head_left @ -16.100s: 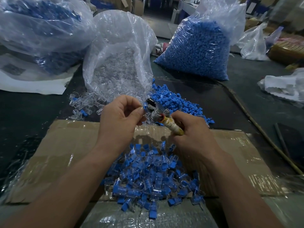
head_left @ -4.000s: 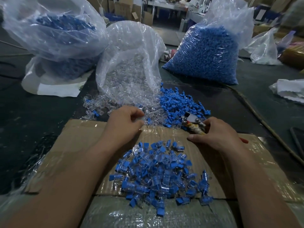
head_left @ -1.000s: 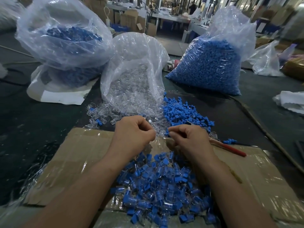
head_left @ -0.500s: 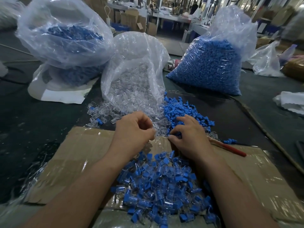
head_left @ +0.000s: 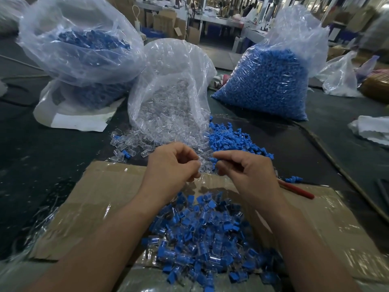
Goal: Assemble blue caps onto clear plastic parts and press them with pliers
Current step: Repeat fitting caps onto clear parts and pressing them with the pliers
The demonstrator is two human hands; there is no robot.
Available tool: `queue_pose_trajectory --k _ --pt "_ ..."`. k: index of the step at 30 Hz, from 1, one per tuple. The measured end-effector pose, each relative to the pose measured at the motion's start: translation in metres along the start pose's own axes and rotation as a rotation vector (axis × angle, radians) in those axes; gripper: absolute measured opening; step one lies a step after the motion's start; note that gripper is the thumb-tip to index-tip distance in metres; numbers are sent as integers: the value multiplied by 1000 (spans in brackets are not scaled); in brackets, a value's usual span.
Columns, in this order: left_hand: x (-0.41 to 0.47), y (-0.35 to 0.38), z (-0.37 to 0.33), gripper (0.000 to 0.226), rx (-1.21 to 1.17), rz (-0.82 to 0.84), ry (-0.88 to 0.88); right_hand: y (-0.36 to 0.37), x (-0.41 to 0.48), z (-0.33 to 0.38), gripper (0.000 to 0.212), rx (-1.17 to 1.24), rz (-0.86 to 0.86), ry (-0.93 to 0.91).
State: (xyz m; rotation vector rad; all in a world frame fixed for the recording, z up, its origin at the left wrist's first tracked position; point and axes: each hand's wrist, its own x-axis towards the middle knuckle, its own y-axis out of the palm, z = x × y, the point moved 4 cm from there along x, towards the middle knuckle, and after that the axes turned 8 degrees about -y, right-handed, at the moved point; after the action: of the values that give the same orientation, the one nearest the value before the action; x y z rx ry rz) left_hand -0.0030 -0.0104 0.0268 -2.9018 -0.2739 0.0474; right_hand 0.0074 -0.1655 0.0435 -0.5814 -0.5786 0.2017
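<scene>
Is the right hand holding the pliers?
No, the pliers lie on the cardboard to the right of the right hand, their red handle free.

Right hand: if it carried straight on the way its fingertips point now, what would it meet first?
The right hand points across at the left hand, so it would likely meet that hand's curled fingers first; only a narrow gap separates them, though depth is unclear.
</scene>
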Motion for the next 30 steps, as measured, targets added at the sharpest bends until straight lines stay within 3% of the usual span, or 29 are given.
queue_pose_trajectory --k 3,8,14,16,18,20,30 --pt "-1 2 -1 19 -15 11 12 3 -1 7 28 27 -14 -39" --pt "-4 8 -1 20 -53 79 37 9 -2 2 9 -8 -30 -22" --pt "-5 7 -5 19 -113 131 31 9 -2 2 14 23 -25 -43" --pt "-4 5 -6 18 -172 155 1 6 -2 1 24 41 -41 -34" --pt "-4 5 -8 16 -232 203 -38 6 -1 0 31 171 -13 11" --pt "-5 6 -8 15 -262 252 -63 9 -1 2 29 298 37 20" --pt "-6 7 -9 22 -305 286 -103 7 -3 6 18 349 22 -76"
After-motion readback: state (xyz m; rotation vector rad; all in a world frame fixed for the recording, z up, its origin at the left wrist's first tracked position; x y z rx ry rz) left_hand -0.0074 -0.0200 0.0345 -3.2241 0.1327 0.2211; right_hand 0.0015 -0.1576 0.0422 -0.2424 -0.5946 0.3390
